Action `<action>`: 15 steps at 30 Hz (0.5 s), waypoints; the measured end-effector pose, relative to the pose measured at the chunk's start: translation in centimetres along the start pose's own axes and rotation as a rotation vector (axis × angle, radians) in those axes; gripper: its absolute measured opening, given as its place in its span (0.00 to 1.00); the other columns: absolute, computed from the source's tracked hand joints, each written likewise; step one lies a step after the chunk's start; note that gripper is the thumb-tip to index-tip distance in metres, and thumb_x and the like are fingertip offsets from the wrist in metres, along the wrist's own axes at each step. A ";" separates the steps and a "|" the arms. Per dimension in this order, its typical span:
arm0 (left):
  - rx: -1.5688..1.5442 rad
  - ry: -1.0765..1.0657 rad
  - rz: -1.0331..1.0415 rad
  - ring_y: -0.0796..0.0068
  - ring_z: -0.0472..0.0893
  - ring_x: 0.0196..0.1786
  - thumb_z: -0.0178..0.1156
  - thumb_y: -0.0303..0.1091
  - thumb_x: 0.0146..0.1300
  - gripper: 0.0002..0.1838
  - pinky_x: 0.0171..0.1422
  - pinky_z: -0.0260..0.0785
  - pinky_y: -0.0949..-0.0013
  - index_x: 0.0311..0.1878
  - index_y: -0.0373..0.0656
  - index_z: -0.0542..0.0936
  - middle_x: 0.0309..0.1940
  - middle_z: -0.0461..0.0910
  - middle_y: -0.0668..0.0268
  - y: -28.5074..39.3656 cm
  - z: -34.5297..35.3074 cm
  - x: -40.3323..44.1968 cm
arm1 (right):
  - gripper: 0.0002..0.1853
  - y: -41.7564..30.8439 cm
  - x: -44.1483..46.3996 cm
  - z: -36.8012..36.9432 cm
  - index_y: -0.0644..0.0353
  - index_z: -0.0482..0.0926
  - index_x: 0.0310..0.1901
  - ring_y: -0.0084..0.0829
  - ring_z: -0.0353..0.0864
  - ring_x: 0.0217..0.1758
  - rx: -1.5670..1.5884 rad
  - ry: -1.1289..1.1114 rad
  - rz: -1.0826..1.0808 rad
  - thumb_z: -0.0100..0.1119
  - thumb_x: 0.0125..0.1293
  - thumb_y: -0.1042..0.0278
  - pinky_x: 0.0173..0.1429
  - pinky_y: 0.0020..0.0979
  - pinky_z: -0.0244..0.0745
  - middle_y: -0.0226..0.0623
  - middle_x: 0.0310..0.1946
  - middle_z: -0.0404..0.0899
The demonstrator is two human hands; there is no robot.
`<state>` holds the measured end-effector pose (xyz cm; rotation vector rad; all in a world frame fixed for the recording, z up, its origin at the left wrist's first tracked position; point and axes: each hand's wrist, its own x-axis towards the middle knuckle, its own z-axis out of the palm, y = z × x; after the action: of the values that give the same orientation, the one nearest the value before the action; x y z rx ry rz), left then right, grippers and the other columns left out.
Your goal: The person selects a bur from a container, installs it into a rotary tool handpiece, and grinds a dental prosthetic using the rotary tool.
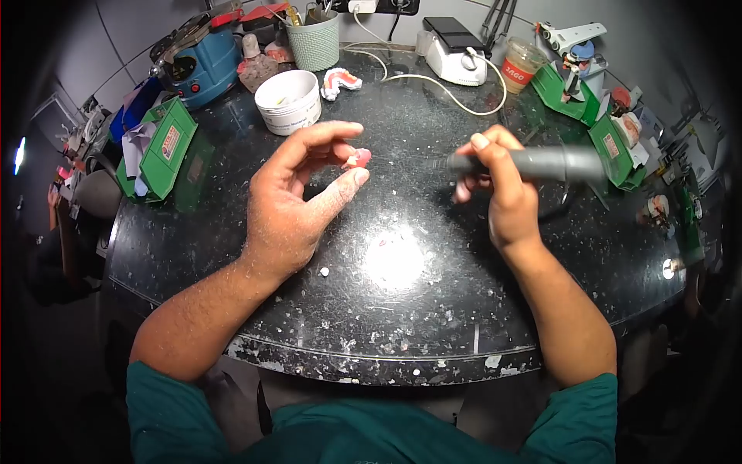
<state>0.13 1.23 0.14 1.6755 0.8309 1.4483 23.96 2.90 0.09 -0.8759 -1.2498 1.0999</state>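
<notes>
Head view: left hand (290,193) has a small pink piece (359,158) pinched in its fingers, above the black surface (402,309). Right hand (502,182), fingers closed round a blurred grey handpiece (541,164), apart from the piece.

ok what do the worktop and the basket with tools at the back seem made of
Worktop: probably dark laminate or painted board, glossy but worn; it mirrors the light and shows pale chips.
Basket: likely moulded plastic, pale green, with a regular woven-look texture.
</notes>
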 end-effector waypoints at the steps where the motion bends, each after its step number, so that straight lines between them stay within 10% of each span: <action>1: -0.042 0.019 -0.030 0.77 0.80 0.52 0.66 0.20 0.62 0.15 0.63 0.71 0.70 0.52 0.37 0.82 0.46 0.80 0.66 0.1 0.1 0.1 | 0.15 -0.2 0.4 -0.3 0.60 0.75 0.29 0.19 0.69 0.15 -0.052 -0.019 0.054 0.57 0.72 0.60 0.19 0.23 0.64 0.31 0.22 0.75; 5: 0.585 -0.220 -0.014 0.80 0.81 0.48 0.68 0.21 0.58 0.16 0.59 0.71 0.73 0.50 0.39 0.81 0.41 0.82 0.68 -0.8 -1.0 0.6 | 0.16 0.1 1.1 -0.9 0.60 0.77 0.29 0.17 0.69 0.18 -0.278 -0.041 0.265 0.66 0.64 0.54 0.25 0.24 0.63 0.27 0.19 0.74; 12: 0.577 -0.117 -0.098 0.74 0.79 0.56 0.70 0.26 0.57 0.27 0.65 0.68 0.66 0.61 0.42 0.76 0.49 0.81 0.63 -1.2 -0.9 0.2 | 0.28 -0.5 0.5 -0.6 0.60 0.70 0.63 0.16 0.75 0.24 -0.627 -0.022 0.111 0.67 0.64 0.61 0.30 0.25 0.68 0.27 0.21 0.78; 15: 0.484 -0.100 -0.001 0.69 0.76 0.62 0.70 0.28 0.57 0.30 0.70 0.65 0.65 0.64 0.42 0.74 0.56 0.78 0.60 -0.5 -0.2 0.1 | 0.19 -2.8 1.7 -2.1 0.54 0.76 0.57 0.21 0.69 0.13 -0.229 -0.254 0.371 0.56 0.70 0.54 0.16 0.23 0.63 0.29 0.16 0.73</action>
<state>-0.11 1.60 -0.26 2.0792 1.1918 1.2101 26.38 3.92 2.96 -1.2043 -1.4809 1.4140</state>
